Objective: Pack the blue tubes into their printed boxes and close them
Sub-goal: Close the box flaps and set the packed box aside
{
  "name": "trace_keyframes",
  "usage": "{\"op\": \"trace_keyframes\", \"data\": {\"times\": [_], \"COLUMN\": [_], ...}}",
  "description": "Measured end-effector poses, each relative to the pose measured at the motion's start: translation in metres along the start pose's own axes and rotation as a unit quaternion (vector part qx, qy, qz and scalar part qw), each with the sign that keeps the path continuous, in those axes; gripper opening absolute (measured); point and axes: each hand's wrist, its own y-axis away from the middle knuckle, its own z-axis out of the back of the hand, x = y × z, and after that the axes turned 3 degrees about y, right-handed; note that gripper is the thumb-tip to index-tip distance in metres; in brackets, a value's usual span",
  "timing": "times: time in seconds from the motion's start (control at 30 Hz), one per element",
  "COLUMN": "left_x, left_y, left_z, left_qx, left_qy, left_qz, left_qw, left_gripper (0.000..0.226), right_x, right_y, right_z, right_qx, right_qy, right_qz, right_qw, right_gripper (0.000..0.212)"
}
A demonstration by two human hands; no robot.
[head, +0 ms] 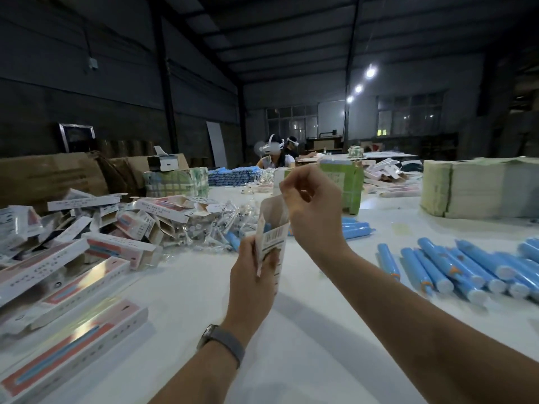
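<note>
Left hand (pixel 250 275) grips printed box (pixel 272 228), blue tube (pixel 267 227) inside.

Glossy printed card boxes (pixel 67 290), smooth plastic tubes (pixel 431 265).

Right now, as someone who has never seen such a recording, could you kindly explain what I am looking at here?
There is no machine: a person wears a camera on the head, so this single picture looks forward and down at their own two hands. The left hand grips a printed box upright, with a blue tube showing inside its open top. The right hand pinches the box's top flap. On the white table, loose blue tubes lie to the right, and more printed boxes are piled to the left. Other people sit at the table farther back.
</note>
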Motion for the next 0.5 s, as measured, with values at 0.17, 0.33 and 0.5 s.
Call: {"op": "trace_keyframes", "data": {"times": [0.17, 0.33, 0.5], "left_x": [0.004, 0.005, 0.0], "left_y": [-0.001, -0.002, -0.004], "left_z": [0.0, 0.001, 0.004], "left_qx": [-0.009, -0.009, -0.018], "left_qy": [0.009, 0.031, 0.084], "left_qz": [0.006, 0.017, 0.024], "left_qw": [1.0, 0.999, 0.996], "left_gripper": [0.016, 0.018, 0.016], "right_x": [-0.012, -0.018, -0.024], "right_y": [0.01, 0.012, 0.014], "right_z": [0.001, 0.005, 0.008], "right_qx": [0.056, 0.087, 0.171], "right_qy": [0.148, 0.13, -0.046], "right_qz": [0.04, -0.016, -0.214], "right_qw": [0.987, 0.988, 0.961], "right_gripper": [0.028, 0.025, 0.033]}}
